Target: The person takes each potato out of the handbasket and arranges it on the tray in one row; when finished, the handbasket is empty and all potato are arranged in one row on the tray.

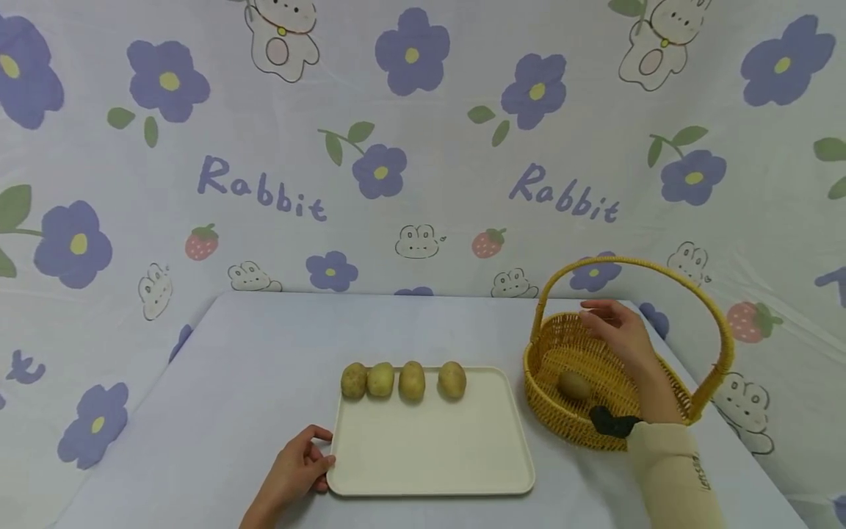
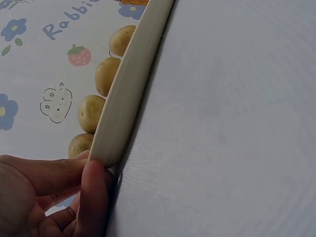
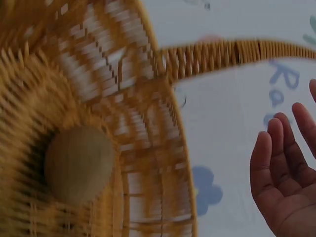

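My left hand [image 1: 295, 464] pinches the left edge of a cream rectangular tray [image 1: 432, 448] between thumb and fingers. Several potatoes [image 1: 413, 381] stand in a row along the tray's far edge, three close together at the left and one a little apart to the right. Over the wicker basket [image 1: 538, 397] my right hand [image 1: 624, 338] is raised inside the arch of the handle, holding nothing. Its fingers [image 3: 261, 158] look loosely extended in the right wrist view. A single potato [image 3: 79, 164] lies on the basket floor, below the hand.
The basket's tall handle [image 1: 717, 323] arches up around my right forearm. A dark strap end [image 1: 611, 422] hangs from the right wrist at the basket's near rim. White cloth [image 1: 264, 353] covers the table, and a printed curtain [image 1: 423, 147] rises behind it.
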`<state>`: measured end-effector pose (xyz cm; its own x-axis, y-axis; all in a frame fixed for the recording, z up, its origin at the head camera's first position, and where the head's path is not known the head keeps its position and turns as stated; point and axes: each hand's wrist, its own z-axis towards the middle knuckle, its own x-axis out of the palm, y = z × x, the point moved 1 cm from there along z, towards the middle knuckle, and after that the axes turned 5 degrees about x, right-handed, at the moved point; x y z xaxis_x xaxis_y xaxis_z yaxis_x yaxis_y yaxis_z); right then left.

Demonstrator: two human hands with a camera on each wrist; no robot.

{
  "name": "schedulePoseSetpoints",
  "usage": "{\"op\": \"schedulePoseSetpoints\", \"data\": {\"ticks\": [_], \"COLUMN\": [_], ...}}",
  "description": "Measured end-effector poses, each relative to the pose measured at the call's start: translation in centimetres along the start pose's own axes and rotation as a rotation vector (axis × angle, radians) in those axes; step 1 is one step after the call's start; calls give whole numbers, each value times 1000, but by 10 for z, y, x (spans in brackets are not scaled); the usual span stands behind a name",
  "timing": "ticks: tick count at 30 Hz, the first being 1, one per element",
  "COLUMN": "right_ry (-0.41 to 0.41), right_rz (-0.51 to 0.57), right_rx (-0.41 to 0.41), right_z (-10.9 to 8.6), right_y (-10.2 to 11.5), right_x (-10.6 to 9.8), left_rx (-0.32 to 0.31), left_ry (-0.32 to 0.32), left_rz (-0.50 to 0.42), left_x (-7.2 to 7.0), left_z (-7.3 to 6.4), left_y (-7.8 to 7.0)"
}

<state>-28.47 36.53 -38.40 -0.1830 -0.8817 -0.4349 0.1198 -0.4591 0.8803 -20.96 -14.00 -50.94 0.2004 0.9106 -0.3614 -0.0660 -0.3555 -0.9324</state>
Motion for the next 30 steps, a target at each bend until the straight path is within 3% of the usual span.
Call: {"op": "schedulePoseSetpoints", "data": {"ticks": [4, 7, 14, 19, 23, 30], "right_ry": [-76, -95, -66, -60, 93, 699], "right_rz": [6, -8, -111, -111, -97, -84], "right_rx": [61, 58, 66, 84, 86, 226], "right_z": [10, 14, 13, 21, 26, 19], "right_y": [-13, -22, -46, -73, -86, -82], "right_x": [-12, -15, -25, -24, -16, 3], "left_rx": [6, 23, 27, 32, 28, 17], "left_ry": [-5, 3, 46, 46, 36, 25], "left_rz": [0, -13, -3, -25, -51, -39], "left_x": [-4, -6, -3, -3, -3, -3], "left_z": [0, 0, 0, 0, 0, 0], "left_y": [0, 1, 3, 5, 4, 3]}}
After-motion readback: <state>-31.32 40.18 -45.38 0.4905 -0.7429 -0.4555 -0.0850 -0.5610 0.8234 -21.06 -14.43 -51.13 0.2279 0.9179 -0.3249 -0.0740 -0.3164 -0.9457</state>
